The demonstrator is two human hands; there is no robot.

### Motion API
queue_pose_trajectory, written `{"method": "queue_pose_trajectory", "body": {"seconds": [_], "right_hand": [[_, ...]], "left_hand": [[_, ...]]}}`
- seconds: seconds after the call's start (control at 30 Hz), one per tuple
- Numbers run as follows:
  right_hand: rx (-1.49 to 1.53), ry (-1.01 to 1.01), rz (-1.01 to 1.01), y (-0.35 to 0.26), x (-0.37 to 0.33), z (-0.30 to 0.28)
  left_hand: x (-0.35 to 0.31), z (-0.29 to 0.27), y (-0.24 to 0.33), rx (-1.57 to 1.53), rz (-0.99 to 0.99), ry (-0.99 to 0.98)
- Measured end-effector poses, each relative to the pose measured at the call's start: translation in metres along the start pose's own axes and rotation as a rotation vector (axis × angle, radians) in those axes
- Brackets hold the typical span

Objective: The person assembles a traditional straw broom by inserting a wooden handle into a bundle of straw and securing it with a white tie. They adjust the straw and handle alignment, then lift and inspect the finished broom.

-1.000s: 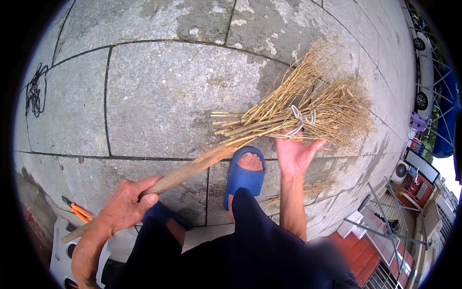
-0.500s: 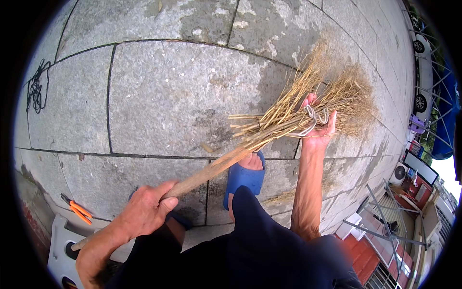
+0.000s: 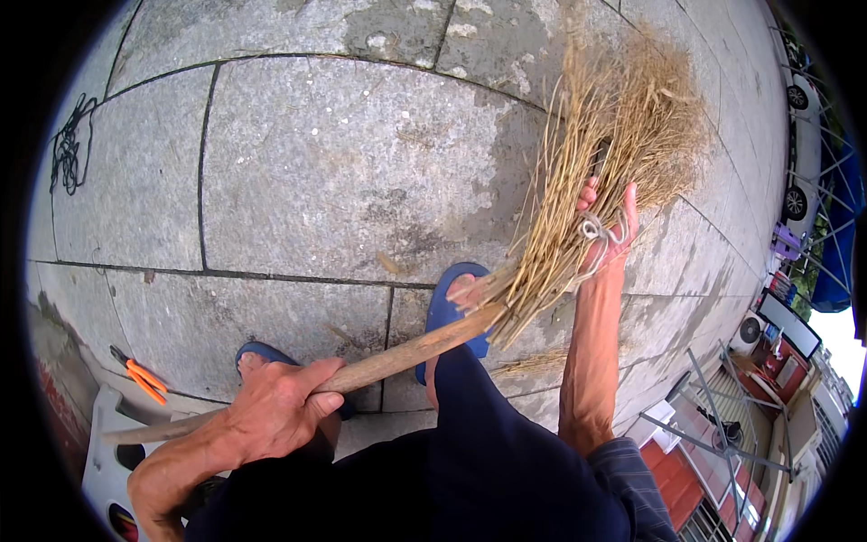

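Observation:
My left hand (image 3: 282, 406) is closed round a long wooden stick (image 3: 406, 354), whose rear end runs out past my left forearm. The stick's far end meets the cut ends of a bundle of dry straw stalks (image 3: 623, 135); how deep it goes in is hidden. Cupped under the bundle, my right hand (image 3: 616, 246) grips it, with fingertips showing on its left side and the thumb along its right. A pale string (image 3: 596, 230) is looped loosely over the stalks at that hand. The bushy tips fan out away from me.
Orange-handled pliers (image 3: 146, 381) lie at the left beside a white plastic stool (image 3: 108, 452). A tangled black cord (image 3: 72, 149) is farther off on the paving slabs (image 3: 343, 172). Loose straw (image 3: 537, 363) lies near my blue slippers (image 3: 442, 312). Metal framing (image 3: 722, 434) stands at the right.
The bundle has swung more upright, its cut ends coming nearer me and its tips moving away. The stick now lies flatter and reaches farther left. Both hands keep their hold.

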State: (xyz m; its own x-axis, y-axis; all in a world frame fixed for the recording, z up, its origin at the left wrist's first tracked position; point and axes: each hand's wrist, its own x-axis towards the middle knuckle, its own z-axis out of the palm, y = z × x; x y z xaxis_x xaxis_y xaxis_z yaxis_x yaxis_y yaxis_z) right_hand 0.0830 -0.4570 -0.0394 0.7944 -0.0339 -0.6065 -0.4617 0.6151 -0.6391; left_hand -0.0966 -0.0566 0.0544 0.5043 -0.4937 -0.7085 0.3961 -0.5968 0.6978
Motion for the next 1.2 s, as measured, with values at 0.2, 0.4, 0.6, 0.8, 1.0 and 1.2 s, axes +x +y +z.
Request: {"method": "queue_pose_trajectory", "body": {"seconds": [0.2, 0.4, 0.6, 0.8, 1.0, 1.2], "right_hand": [[0.193, 0.089, -0.107, -0.006, 0.035, 0.002], [0.251, 0.299, -0.162, -0.040, 0.049, 0.069], [0.141, 0.176, -0.211, -0.101, 0.091, 0.083], [0.132, 0.236, -0.226, -0.153, 0.105, 0.072], [0.108, 0.372, -0.312, -0.173, 0.087, 0.069], [0.067, 0.384, -0.347, -0.187, 0.062, 0.042]], "left_hand": [[-0.003, -0.005, 0.003, -0.274, 0.041, 0.029], [0.009, -0.056, 0.032, -0.518, -0.004, -0.216], [0.008, -0.093, 0.087, -0.605, 0.046, -0.226], [0.022, -0.111, 0.152, -0.721, -0.012, -0.258], [0.021, -0.097, 0.129, -0.321, 0.419, -0.088], [0.012, -0.128, 0.144, -0.234, 0.113, -0.370]]}}
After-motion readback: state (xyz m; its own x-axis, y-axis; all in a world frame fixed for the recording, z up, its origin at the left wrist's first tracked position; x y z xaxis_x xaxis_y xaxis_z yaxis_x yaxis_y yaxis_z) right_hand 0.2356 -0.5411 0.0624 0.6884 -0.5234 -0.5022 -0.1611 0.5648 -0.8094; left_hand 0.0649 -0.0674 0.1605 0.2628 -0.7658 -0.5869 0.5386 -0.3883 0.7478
